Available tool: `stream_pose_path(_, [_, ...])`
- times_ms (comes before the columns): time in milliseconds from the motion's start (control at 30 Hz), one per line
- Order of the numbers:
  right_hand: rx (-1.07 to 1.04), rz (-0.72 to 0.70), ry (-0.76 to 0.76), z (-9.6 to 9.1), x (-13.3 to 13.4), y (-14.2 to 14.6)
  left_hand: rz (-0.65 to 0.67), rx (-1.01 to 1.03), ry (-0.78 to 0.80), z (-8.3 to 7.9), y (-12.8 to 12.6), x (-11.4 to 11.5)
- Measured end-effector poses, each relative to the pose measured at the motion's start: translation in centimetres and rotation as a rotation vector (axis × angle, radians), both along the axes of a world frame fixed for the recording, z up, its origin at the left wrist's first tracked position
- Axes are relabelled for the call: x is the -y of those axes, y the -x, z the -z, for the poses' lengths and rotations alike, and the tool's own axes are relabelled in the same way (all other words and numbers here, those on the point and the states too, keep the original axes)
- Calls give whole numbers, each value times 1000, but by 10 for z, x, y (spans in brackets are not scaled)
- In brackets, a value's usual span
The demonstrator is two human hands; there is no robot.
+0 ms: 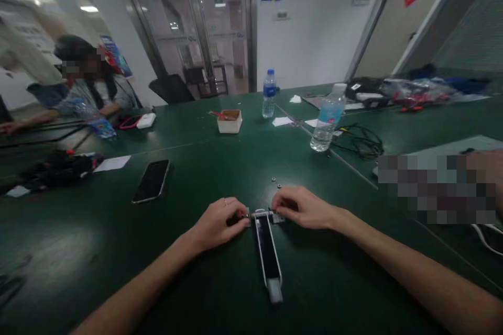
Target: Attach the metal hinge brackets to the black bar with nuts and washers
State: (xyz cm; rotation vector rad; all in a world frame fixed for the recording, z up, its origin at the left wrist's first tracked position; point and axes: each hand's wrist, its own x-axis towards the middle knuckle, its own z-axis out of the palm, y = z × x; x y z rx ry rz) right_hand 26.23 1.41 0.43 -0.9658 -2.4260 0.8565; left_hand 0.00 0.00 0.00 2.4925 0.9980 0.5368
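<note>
A long narrow device with a white frame and a dark middle [268,251] lies on the green table, pointing towards me. Its far end carries a crosspiece with small metal tabs on both sides. At the left tab, my left hand [223,223] has thumb and forefinger pinched together, a ring on one finger. My right hand [302,208] pinches at the right metal tab [278,218]; what sits between the fingertips is too small to make out. Just beyond the right hand lie two small nut-like rings, one [273,179] farther off than the other [279,186].
A dark phone [152,181] lies to the left. Farther back stand a small open box [230,122] and two water bottles, one blue-capped [269,94], one white-capped [328,119]. Black cables [363,142] lie right. Another person [94,73] sits far left; a hand [487,172] shows at right.
</note>
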Motion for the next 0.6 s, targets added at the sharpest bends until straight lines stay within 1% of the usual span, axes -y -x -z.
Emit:
stream_pose_path(400, [-3,-6,65,-2,-1,0,3,-28,-15,4,4,0])
stream_pose_path(600, [-4,-19,66,-4,-3,-1,4,-13,-13,4,4,0])
